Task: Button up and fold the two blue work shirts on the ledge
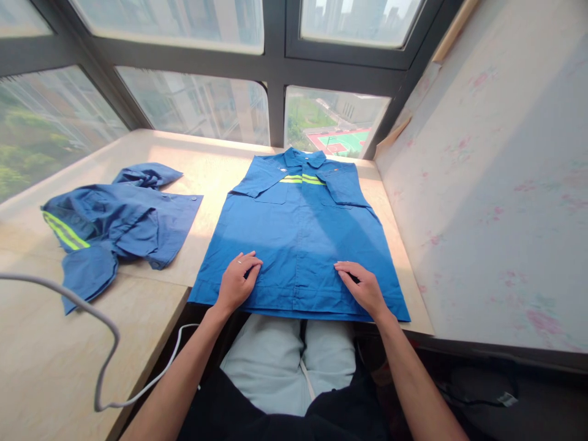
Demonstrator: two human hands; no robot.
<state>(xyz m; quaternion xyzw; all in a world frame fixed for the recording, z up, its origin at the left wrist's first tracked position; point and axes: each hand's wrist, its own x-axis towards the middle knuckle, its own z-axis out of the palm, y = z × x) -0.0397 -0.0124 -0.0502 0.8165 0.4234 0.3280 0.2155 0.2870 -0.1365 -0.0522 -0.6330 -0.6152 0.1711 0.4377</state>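
A blue work jacket (294, 239) with yellow-green reflective stripes lies spread face up, its collar toward the window and its sleeves folded inward across the chest. On its lower left part rests my left hand (239, 278), fingers stretched out and slightly curved, a ring on one finger. My right hand (361, 285) lies on the lower right part, its fingers extended toward the middle. Neither hand grips the cloth. The jacket's hem reaches the near table edge, just above my lap.
A second blue garment (133, 220) with a reflective stripe lies crumpled at left. A grey-white cable (114, 343) loops over the table (41, 349) at lower left. Windows stand behind, and a flowered wall (496, 202) rises along the right side.
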